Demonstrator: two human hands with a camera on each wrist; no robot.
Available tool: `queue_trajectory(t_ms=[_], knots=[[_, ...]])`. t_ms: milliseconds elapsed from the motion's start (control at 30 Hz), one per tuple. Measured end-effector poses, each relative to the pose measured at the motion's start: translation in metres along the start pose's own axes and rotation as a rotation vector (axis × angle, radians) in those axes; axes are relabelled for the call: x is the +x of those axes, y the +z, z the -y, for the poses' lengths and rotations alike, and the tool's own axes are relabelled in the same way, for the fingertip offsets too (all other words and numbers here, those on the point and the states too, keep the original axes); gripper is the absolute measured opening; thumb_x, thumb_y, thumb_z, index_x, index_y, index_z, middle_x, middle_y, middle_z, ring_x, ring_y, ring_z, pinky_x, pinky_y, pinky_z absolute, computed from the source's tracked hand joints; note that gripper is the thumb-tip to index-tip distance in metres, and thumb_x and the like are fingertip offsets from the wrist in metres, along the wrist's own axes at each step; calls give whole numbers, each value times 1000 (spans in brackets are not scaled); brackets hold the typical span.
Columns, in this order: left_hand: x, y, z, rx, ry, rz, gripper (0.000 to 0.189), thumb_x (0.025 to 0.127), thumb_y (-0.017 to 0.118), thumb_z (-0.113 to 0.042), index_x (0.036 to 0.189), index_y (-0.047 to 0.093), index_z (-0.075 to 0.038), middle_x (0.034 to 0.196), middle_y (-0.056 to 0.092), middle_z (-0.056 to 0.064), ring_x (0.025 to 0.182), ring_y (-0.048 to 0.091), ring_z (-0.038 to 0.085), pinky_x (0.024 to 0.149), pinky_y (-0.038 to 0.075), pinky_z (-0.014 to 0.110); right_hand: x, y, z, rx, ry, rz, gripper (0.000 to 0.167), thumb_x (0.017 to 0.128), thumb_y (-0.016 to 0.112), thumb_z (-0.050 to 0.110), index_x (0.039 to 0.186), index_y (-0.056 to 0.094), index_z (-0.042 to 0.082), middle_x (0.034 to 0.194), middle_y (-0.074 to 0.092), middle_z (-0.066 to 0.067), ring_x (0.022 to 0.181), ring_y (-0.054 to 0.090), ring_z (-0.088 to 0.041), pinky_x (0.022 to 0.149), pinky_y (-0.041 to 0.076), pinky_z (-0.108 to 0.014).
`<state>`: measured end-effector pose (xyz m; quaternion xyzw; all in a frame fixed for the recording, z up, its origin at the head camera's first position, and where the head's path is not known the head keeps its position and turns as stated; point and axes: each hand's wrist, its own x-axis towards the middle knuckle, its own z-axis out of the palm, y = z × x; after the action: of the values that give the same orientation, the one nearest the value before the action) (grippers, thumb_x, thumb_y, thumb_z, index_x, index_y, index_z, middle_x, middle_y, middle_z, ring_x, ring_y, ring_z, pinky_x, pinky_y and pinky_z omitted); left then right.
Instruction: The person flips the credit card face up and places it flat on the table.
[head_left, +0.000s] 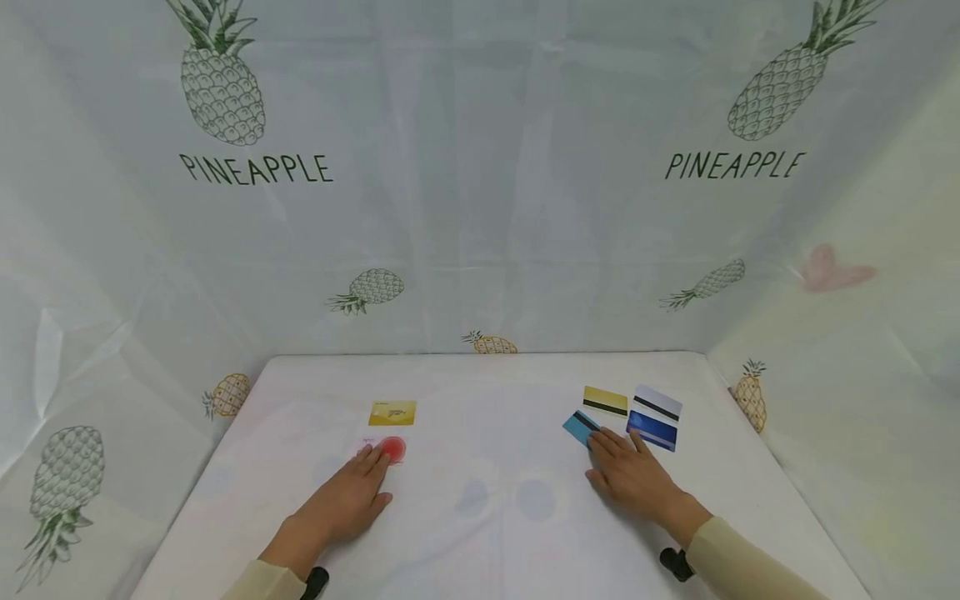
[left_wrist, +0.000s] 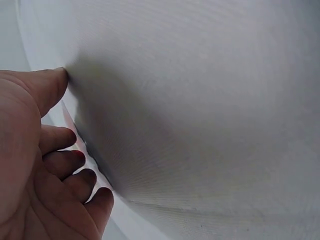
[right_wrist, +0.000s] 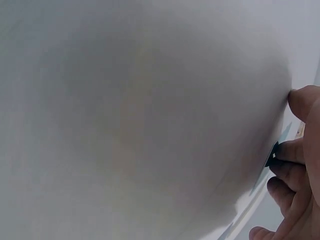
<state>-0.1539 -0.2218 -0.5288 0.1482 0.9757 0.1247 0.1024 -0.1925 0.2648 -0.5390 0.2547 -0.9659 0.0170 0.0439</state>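
Observation:
My left hand lies on the table, its fingertips resting on a pale card with a red circle; the hand covers part of that card. Just behind it lies a yellow card. On the right, the extended fingers of my right hand touch a tilted teal card with a dark stripe. Around that hand are a yellow striped card, a pale lilac striped card and a blue card. In the right wrist view, fingertips press the teal card at its near side.
A white cloth covers the table. Pineapple-printed sheeting hangs behind and along both sides. Black wrist-worn devices show under both wrists, such as the one by the right sleeve.

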Motion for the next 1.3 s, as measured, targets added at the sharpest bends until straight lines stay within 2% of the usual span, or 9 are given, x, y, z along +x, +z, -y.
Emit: queue_trajectory(t_ms=[333,500,733,933,1067,1200,1300], knots=[[2,3,-8,43,81,-72,64,101,70,-27,154,49,3,165,43,18,154,41,36,123,36,54,22,-1,31,59,-46,57,54,109,54,33,151,53,-3,159,51,-18,151,44,-40,121,28,-69],[11,4,-24,44,90,-47,65,101,71,-32,154,50,0,165,44,16,154,41,34,123,36,52,36,1,51,62,-97,76,54,110,52,32,152,51,-1,160,51,-16,152,43,-38,121,29,-68],[32,9,-62,71,117,42,71,102,68,-43,160,45,-10,169,40,8,159,33,30,125,33,51,57,6,83,39,-204,108,55,110,51,36,156,49,6,163,48,-9,154,41,-31,122,30,-65],[48,12,-91,98,211,56,69,103,66,-43,159,45,-9,169,40,8,159,34,29,126,32,49,67,8,102,-16,-284,127,56,111,48,41,159,47,11,164,47,-2,155,40,-25,123,32,-61],[53,15,-99,130,260,60,68,104,64,-43,158,47,-5,168,41,10,158,35,29,126,32,48,70,7,110,-51,-327,134,55,112,45,42,160,46,14,166,45,2,156,39,-21,123,33,-60],[55,18,-102,151,243,80,67,105,62,-45,157,48,-7,167,42,9,158,35,27,126,32,48,70,4,112,-76,-325,135,55,112,46,42,161,46,17,166,45,4,156,38,-20,123,34,-58],[53,18,-105,172,229,70,64,104,63,-45,155,52,-8,165,46,9,156,39,27,126,33,48,71,5,112,-63,-303,133,54,112,47,42,160,47,17,165,46,4,156,38,-21,123,33,-59]])
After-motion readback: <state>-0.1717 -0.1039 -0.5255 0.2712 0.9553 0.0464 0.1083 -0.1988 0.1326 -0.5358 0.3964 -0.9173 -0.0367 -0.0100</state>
